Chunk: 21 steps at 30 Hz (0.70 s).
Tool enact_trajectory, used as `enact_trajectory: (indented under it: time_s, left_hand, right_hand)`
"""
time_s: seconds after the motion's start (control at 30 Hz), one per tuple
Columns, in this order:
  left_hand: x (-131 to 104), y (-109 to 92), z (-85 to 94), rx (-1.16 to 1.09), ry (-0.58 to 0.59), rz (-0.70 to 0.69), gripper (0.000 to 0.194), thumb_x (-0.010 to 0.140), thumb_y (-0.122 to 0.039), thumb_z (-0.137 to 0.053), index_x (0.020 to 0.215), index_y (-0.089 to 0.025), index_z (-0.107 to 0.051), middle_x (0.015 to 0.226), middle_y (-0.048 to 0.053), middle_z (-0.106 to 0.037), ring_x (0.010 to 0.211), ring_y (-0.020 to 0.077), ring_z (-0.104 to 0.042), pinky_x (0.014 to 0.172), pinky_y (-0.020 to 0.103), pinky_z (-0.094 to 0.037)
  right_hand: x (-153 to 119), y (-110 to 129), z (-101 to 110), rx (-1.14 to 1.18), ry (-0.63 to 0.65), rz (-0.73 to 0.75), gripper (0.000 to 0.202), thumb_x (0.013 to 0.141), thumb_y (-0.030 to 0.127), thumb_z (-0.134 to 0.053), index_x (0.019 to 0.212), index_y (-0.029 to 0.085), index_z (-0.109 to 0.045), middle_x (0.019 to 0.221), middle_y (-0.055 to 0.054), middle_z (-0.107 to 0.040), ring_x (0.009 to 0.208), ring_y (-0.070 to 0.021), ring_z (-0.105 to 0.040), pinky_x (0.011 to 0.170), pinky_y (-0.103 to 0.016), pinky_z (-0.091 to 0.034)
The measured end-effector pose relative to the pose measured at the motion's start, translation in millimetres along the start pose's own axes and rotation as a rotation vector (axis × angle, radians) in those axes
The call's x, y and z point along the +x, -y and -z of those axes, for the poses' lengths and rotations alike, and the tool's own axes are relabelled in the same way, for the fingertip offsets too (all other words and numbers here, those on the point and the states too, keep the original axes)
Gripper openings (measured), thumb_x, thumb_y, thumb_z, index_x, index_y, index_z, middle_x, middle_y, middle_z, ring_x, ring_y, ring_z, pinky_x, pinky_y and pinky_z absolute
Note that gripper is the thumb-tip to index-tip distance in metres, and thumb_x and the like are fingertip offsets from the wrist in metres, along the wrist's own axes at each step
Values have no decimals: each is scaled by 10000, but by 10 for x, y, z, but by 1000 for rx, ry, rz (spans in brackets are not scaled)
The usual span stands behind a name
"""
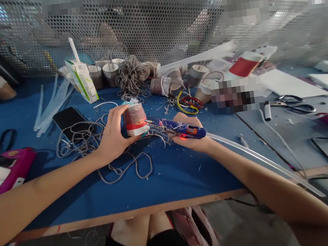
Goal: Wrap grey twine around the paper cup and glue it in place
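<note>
My left hand (112,137) grips a small paper cup (135,120) by its sides. Brown-grey cord is wound round part of the cup, beside a bare red and white band. In my right hand (191,137) is a blue glue gun (179,127) with a red light glowing on it. Its nozzle points left, at or very near the red band; whether it touches I cannot tell. A long clear glue stick (262,160) trails from the gun's back end. Loose grey cord (81,138) lies in loops on the blue table under and left of my left hand.
A phone (71,123), glue sticks (51,105) and a drink carton (82,81) lie or stand at left. Behind are a cord bundle (133,76) and several cord-wrapped cups (111,71). Scissors (296,103) rest at right, a magenta device (11,171) at far left.
</note>
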State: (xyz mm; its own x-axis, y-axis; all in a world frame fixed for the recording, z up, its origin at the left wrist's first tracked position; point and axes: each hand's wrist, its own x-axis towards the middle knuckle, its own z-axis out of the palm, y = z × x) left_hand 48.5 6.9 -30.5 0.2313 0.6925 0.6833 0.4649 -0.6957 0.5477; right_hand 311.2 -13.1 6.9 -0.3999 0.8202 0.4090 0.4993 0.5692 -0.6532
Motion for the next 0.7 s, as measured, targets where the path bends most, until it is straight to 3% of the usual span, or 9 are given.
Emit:
enact_trajectory:
  time_s: [0.13,0.7]
  left_hand:
    - [-2,-6,4,7,5,-53,722,793,-567,-740,1356,-242,-425,1328,135,-518,1284,311,-537,1092,515,-488]
    - [-3,-6,14,58,24,-75,709,797,-484,-766,1360,-264,-396,1338,118,-514,1284,306,-537,1111,530,-463]
  right_hand:
    - [5,17,-42,-32,12,69,179,677,223,-655,568,226,-514,596,-2,-492,722,-181,-463,653,-323,-380]
    - [7,10,-120,-59,5,57,190,668,242,-601,558,223,-447,592,0,-464,677,-162,-445,598,-306,-348]
